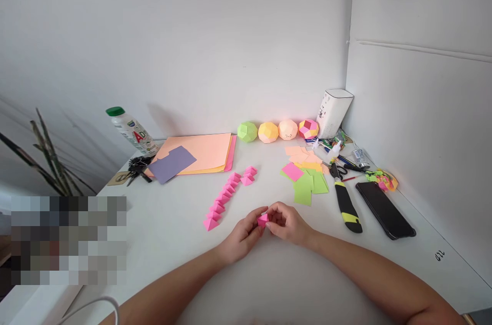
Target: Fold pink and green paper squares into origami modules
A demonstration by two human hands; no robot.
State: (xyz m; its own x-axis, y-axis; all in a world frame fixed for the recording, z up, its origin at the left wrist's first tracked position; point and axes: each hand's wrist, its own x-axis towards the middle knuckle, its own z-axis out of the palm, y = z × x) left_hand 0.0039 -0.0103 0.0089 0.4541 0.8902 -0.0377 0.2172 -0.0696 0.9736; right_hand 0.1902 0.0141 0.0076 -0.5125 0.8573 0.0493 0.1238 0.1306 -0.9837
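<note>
Both my hands meet over the white table [169, 222] near its front edge. My left hand [242, 237] and my right hand [289, 223] pinch a small folded pink paper piece [263, 220] between their fingertips. Just left of them a row of several folded pink paper units [226, 194] runs diagonally toward the back. Loose pink, green and orange paper squares [305, 176] lie to the right of the row.
Several paper balls [277, 130] stand along the back wall beside a white box [333, 111]. Orange sheets with a purple card [192, 156], keys and a bottle [130, 130] sit back left. A utility knife [348, 207], scissors, and a black phone [384, 209] lie at right.
</note>
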